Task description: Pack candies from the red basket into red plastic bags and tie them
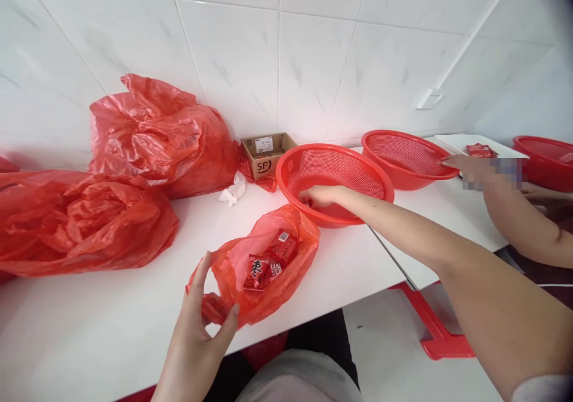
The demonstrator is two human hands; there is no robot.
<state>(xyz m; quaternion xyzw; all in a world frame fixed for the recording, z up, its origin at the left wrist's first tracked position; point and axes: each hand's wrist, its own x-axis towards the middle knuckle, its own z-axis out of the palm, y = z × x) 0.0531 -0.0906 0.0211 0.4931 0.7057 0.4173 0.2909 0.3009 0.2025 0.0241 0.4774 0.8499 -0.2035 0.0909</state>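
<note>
My left hand [203,324] grips the rim of a thin red plastic bag [286,288], thumb and fingers curled on either side of its edge. The bag's mouth gapes, and several red snack packets [256,272] with printed characters lie inside. My right hand [323,195] reaches down into a red plastic colander [331,157] just behind the bag. Its fingers are closed on a small red packet [307,201], which is mostly hidden by the fingers and the colander's near wall.
Bulky red plastic bags [161,139] stand at the left along the tiled wall. A small cardboard box [268,154] and a crumpled white tissue [233,189] lie behind. At the right, a co-worker's hand [470,169] is at a second red colander [403,157]. A seam divides the white tables.
</note>
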